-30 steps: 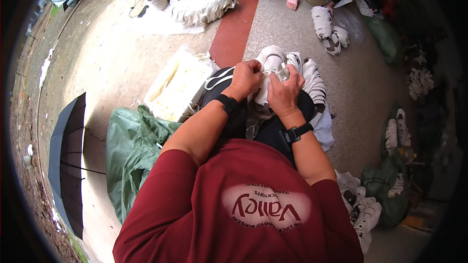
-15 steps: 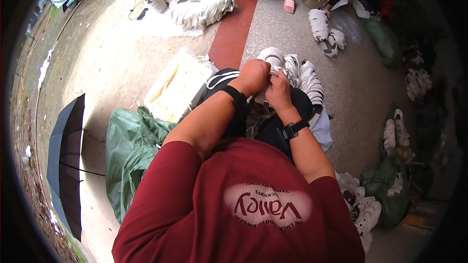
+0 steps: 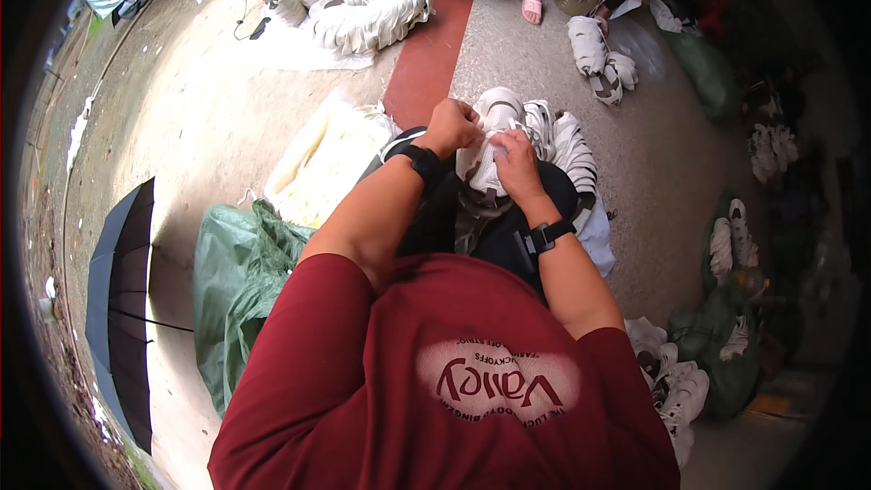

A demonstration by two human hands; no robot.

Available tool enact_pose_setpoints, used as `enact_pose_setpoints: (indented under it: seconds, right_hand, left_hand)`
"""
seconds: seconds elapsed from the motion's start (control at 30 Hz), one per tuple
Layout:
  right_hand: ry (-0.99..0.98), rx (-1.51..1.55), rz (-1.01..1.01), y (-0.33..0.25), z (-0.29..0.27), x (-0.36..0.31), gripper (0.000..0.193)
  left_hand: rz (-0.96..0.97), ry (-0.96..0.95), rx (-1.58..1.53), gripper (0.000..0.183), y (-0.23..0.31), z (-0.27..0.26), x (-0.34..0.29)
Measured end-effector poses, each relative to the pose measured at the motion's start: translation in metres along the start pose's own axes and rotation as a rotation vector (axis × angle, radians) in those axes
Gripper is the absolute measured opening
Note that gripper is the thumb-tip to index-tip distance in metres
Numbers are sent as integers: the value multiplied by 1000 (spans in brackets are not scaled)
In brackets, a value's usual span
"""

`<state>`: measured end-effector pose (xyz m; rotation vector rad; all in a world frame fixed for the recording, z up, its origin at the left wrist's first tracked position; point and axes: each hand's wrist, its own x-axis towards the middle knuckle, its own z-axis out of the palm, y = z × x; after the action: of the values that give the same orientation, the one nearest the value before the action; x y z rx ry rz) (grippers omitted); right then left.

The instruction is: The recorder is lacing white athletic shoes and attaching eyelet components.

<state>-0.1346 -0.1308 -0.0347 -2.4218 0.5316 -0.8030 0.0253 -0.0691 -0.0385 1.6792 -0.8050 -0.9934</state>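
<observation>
The left hand (image 3: pixel 454 123) is a closed fist pinching the top of a white soft sports shoe (image 3: pixel 485 159) on the lap. The right hand (image 3: pixel 515 163) lies curled on it, holding it. More white shoes (image 3: pixel 567 141) sit just right; bare grey floor (image 3: pixel 662 163) lies further right.

Shoe (image 3: pixel 485 159) on lap, umbrella (image 3: pixel 118 308) left, sack (image 3: pixel 240 281) between.

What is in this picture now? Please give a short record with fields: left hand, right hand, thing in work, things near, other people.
left hand: left hand closed, pinching at the top of the white shoe
right hand: right hand resting on the same shoe, fingers bent over it
thing in work: white shoe on the lap
things near: row of white shoes just beyond; green bag and black umbrella on the person's left
other people: a person's foot in a pink sandal at the top
</observation>
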Motion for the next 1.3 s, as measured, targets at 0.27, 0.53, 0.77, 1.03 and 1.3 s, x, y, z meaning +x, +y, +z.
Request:
enact_pose_setpoints:
  seconds: [0.27,0.53,0.77,1.03,1.3]
  right_hand:
    - [-81,-244,195,-13,9,17,13]
    - [8,-232,195,-13,14,13,7]
    - [-244,-169,251,-4,9,15,11]
    - [-150,1259,1016,-35,-4,10,20]
    - [-96,1101,935,-39,4,6,29]
  left_hand:
    - [514,156,418,11,6,-5,0]
    - [140,20,137,11,5,-1,-1]
    - [80,5,-433,7,-19,7,-16]
    - [85,60,-438,7,-22,4,-17]
    - [427,141,463,11,9,7,-10]
